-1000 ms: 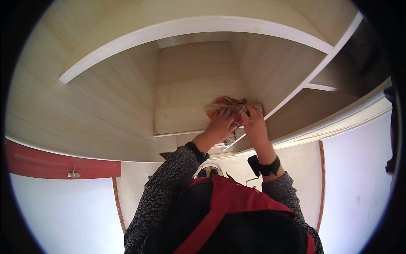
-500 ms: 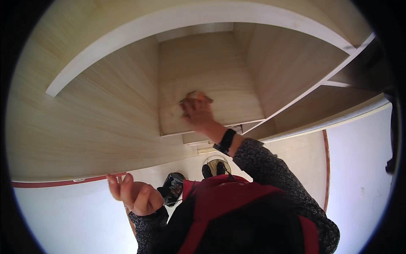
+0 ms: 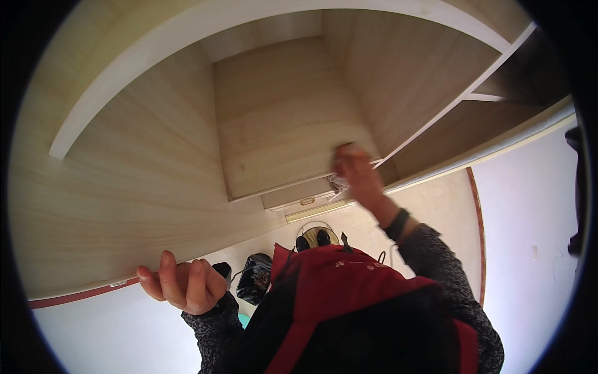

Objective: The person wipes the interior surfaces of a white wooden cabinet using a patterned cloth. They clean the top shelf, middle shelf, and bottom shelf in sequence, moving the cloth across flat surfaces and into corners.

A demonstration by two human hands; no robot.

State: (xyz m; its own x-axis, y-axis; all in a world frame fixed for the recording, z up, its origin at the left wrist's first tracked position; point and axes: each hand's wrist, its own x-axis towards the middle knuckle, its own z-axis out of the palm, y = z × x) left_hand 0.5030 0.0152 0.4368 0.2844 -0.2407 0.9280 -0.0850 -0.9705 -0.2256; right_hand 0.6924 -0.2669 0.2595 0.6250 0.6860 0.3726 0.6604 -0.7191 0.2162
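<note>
Blurred by motion, my right hand (image 3: 366, 181) holds a reddish-brown cloth (image 3: 342, 151) at the front right corner of a pale wood shelf board (image 3: 274, 118). The fingers lie over the cloth, which is mostly hidden. My left hand (image 3: 187, 287) hovers in front of the cabinet's left side panel (image 3: 124, 218), palm up. Its fingers are loosely curled and apart, with nothing in them. Just under the shelf's front edge, near my right wrist, a whitish crumpled item (image 3: 338, 183) shows in part.
Upright panels bound the compartment, and a white-edged board (image 3: 205, 22) arches above. Below are a drawer front (image 3: 299, 198) with a small handle and a round stool (image 3: 317, 232) under my feet. A black bin (image 3: 254, 277) with contents stands left of it.
My right hand has swept the cloth rightward from the middle of the shelf to its front right corner. The view has shifted slightly, and my left hand stays raised and empty.
</note>
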